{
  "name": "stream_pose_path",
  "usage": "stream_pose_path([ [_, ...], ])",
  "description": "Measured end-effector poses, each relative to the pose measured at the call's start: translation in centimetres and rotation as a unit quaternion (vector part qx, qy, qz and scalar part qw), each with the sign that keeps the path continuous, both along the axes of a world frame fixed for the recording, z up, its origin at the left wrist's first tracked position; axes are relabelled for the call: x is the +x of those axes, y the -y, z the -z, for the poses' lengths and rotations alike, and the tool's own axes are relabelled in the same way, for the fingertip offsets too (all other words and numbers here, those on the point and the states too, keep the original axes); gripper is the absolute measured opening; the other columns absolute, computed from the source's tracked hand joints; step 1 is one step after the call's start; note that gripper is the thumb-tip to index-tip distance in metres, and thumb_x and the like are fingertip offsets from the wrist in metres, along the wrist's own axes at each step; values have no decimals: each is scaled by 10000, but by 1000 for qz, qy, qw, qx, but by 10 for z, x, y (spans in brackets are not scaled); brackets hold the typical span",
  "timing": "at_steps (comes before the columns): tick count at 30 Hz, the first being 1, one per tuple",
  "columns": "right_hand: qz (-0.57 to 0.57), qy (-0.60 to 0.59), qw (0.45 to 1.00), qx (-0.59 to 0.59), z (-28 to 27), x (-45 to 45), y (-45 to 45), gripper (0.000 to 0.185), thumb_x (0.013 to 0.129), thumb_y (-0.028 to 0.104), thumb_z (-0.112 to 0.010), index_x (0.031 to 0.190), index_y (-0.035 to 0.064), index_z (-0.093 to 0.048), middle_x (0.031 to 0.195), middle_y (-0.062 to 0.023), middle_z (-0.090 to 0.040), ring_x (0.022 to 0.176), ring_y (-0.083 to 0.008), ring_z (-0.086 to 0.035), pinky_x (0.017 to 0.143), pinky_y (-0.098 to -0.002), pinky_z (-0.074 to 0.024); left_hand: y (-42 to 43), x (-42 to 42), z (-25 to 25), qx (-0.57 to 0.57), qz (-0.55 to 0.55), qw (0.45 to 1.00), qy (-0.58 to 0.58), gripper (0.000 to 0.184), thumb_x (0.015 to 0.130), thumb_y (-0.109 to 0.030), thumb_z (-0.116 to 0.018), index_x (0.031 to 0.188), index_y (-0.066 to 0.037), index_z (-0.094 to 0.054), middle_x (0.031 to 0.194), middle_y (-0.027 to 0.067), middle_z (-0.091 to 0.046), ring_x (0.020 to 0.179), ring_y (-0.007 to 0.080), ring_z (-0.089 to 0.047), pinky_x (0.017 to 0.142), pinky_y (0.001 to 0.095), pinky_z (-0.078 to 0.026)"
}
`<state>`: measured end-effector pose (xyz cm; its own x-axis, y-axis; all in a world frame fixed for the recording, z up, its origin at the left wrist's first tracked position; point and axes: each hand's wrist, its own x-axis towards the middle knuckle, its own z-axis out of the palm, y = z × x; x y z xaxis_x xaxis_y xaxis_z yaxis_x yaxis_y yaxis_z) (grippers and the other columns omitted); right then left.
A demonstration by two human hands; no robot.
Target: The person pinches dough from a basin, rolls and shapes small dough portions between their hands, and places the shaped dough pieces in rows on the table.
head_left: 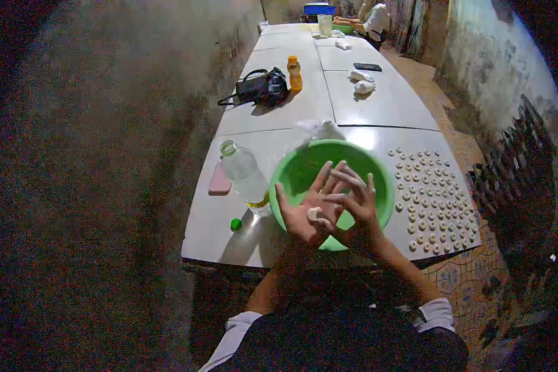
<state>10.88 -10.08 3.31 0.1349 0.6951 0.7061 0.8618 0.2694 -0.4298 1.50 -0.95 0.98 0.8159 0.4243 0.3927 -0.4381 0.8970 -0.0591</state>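
My left hand (307,217) is palm up over the green basin (387,211), its fingers stretched out and apart. A small, pale, curled piece of dough (315,214) lies on its palm. My right hand (359,217) is close beside it on the right, fingers spread and slanting over the left fingers. Its thumb is near the dough; whether it touches cannot be made out. White powder coats the fingertips of both hands. Right of the basin, many small dough rings (433,201) lie in rows on the white table (198,239).
Left of the basin stand an uncapped clear bottle (245,170), a green cap (236,224) and a pink phone (219,181). Farther back are a black bag (270,87), an orange-capped bottle (294,74), white bundles (363,84) and a dark phone (367,67). Another person (373,22) sits at the far end.
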Motion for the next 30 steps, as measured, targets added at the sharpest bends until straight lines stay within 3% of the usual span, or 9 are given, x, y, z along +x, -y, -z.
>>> stream_pose_path([
  [4, 4, 17, 999, -52, 6, -4, 3, 306, 647, 264, -761, 907, 166, -633, 1310, -82, -444, 1295, -316, -313, 1062, -563, -68, 12, -1, -17, 45, -45, 996, -69, 1072, 717, -822, -239, 1409, -12, -124, 1469, 169, -140, 1338, 308, -208, 1010, 350, -369],
  [7, -4, 31, 999, -30, 8, 2, 1, 350, 638, 281, -717, 965, 205, -619, 1306, -57, -446, 1274, -305, -349, 1043, -610, -81, 17, 2, -23, 38, -72, 988, -130, 1069, 720, -818, -245, 1407, -8, -127, 1470, 166, -141, 1335, 304, -216, 1004, 331, -373],
  [8, -1, 20, 999, -41, 6, 3, 2, 371, 653, 276, -718, 1005, 211, -620, 1313, -66, -436, 1281, -316, -338, 1043, -610, -89, 10, 0, -13, 34, -14, 999, -27, 1058, 727, -812, -247, 1407, -10, -135, 1472, 158, -143, 1335, 301, -215, 1040, 357, -323],
  [12, 29, -7, 998, -48, 7, 2, 7, 365, 681, 297, -721, 1021, 215, -617, 1328, -87, -414, 1288, -322, -326, 1042, -608, -86, 8, 1, -8, 19, -30, 999, -30, 1037, 747, -781, -301, 1409, -5, -112, 1467, 184, -135, 1338, 304, -213, 1091, 416, -201],
  [16, 22, 34, 998, -52, 2, -4, 7, 296, 680, 198, -726, 962, 204, -638, 1267, -66, -480, 1281, -298, -341, 1056, -570, -85, 12, 2, -11, 56, -49, 991, -113, 1008, 754, -786, -221, 1409, -24, -150, 1468, 175, -146, 1343, 314, -189, 1095, 424, -196],
  [23, -3, 54, 997, -58, 5, 8, 1, 239, 651, 173, -732, 871, 192, -641, 1158, -34, -554, 1202, -268, -447, 1061, -580, -79, 15, 4, -7, 24, -24, 993, -114, 860, 846, -671, -262, 1399, -16, -180, 1433, 173, -247, 1300, 312, -287, 1070, 404, -271],
  [25, -23, 85, 994, -59, -1, 9, -1, 275, 660, 150, -721, 918, 201, -640, 1181, -47, -542, 1204, -261, -443, 1071, -570, -70, 13, 5, -5, 19, -21, 992, -124, 744, 904, -578, -241, 1390, -15, -204, 1425, 163, -270, 1298, 299, -300, 1069, 402, -272],
  [27, -3, 57, 997, -55, -19, 5, 1, 329, 673, 121, -705, 982, 199, -624, 1226, -60, -515, 1211, -257, -435, 1076, -560, -65, 4, 6, 18, -41, 101, 994, 24, 645, 942, -492, -231, 1382, -20, -228, 1424, 147, -277, 1297, 278, -309, 1081, 394, -253],
  [30, 18, 93, 993, -64, -25, 12, -16, 419, 772, 241, -620, 1177, 180, -531, 1279, -83, -476, 1234, -280, -405, 1072, -560, -70, 18, 20, 16, 30, 19, 999, 4, 602, 951, -454, -241, 1384, -36, -223, 1424, 145, -271, 1307, 263, -289, 1097, 397, -207],
])
